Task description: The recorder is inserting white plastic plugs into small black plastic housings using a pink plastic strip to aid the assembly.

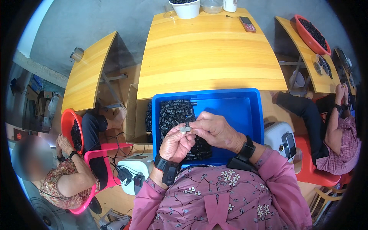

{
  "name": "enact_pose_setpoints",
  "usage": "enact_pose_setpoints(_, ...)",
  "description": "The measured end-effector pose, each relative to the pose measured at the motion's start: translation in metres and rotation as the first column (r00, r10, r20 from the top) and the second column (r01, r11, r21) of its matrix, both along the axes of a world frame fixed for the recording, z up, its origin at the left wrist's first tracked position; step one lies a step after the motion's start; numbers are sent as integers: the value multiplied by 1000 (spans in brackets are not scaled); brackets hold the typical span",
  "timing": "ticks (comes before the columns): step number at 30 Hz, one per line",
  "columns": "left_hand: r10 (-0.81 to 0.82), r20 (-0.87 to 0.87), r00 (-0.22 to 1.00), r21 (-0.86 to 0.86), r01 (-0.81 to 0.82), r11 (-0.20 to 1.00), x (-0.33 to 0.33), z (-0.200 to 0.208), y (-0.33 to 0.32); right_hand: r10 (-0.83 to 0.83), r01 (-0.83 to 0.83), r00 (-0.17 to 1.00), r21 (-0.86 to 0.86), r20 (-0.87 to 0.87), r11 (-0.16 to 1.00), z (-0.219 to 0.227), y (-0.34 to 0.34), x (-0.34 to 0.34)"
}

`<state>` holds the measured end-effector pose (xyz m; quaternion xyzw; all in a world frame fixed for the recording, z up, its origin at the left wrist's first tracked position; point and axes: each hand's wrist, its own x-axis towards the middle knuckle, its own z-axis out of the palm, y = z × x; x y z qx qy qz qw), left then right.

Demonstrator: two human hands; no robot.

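Both of my hands meet over a blue plastic tray (256, 119). My left hand (177, 145) is closed in a pinch on a small pale, whitish piece (185, 129). Right against it, my right hand (214, 130) is also closed, its thumb and forefinger at a small dark bit just above the pale piece. The exact shape of these small items is hard to make out. Many small black cylindrical parts (174, 115) are heaped in the tray's left half, partly hidden beneath my hands; bare blue bottom shows at the right.
A yellow wooden table (211, 50) stands beyond the tray, bearing a phone (247, 24) and a white tub (186, 9) of black parts. A cardboard box (135, 115) sits left of the tray. Seated people work on both sides, near red basins (68, 128). Cables hang at left.
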<state>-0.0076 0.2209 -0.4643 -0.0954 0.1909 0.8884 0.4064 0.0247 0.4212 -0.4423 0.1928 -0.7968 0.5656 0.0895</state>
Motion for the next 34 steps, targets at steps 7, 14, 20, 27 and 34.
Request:
enact_pose_setpoints(7,-11,2,1000,-10,11,1000,0,-6,-2,18,-18,1000,22,-9,1000,-4,0,1)
enact_pose_setpoints(14,3,-31,1000,-21,-3,1000,0,-7,-2,15,-15,1000,-2,9,1000,-6,-1,-1)
enact_pose_setpoints(20,2,-84,996,5,-1,1000,1,-11,-3,7,-7,1000,-9,-11,1000,-12,1,-2)
enact_pose_setpoints(27,39,-45,998,-12,-40,999,2,-8,-2,-35,35,999,-58,2,998,-5,1,0)
enact_pose_setpoints(34,18,-24,1000,52,-16,999,0,-2,2,-39,48,993,-81,110,996,-6,1,-1)
